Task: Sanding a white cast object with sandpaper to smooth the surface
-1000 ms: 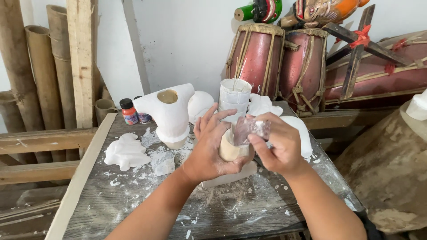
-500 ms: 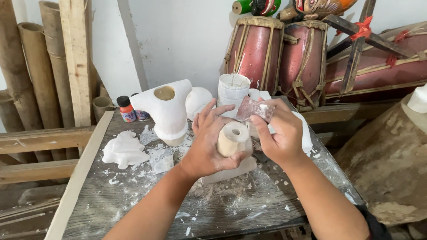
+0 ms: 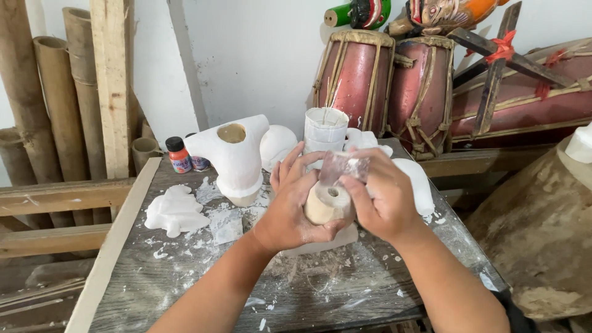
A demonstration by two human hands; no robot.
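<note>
Fingers of the left hand grip a tape roll, its hole facing up. Just above, right hand fingers pinch the clear tape strip.

White plastered wall behind; bamboo poles leaning left; red drums right; grey dusty wooden counter; soft daylight.

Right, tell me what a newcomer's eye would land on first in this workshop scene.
At centre, the left hand cups a small tan roll of tape while the right hand pulls a clear strip of tape up from it. Behind them on the dusty grey wooden table stands a tall white plaster cast with a round hole. Two red rope-laced drums lean against the white wall at upper right.
</note>
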